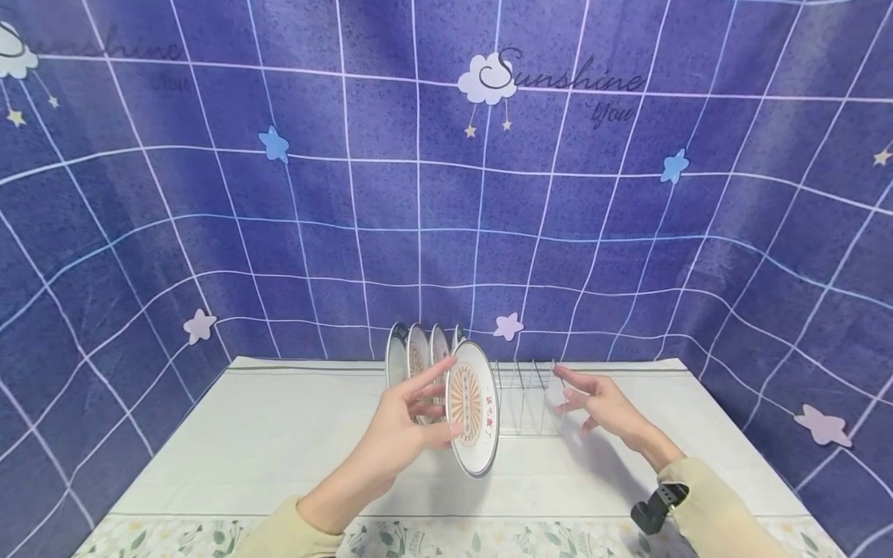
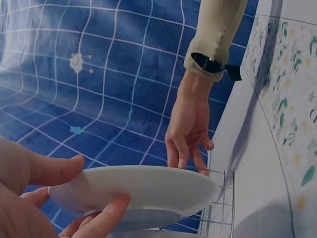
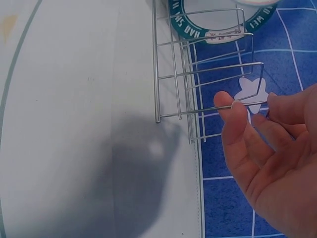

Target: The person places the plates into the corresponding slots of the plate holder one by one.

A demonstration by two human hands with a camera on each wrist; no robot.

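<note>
My left hand [image 1: 405, 422] pinches a white plate [image 1: 473, 407] by its left edge, thumb on the near face and fingers behind. An orange sunburst with dark lettering marks the plate's middle, and red characters stand near its edge. It is tilted in front of a silver wire dish rack [image 3: 157, 77]. At the rack's right end, my right hand [image 1: 607, 404] grips the end wire between thumb and fingers. Several plates [image 1: 396, 358] stand on edge in the rack's left part, partly hidden by the left hand and the held plate.
The rack stands on a white tabletop [image 1: 279, 434] near its back edge. A floral strip [image 1: 405, 539] runs along the front. Blue gridded cloth [image 1: 446, 194] with stars and clouds hangs behind and at both sides. A green-rimmed plate [image 3: 184, 29] shows in the right wrist view.
</note>
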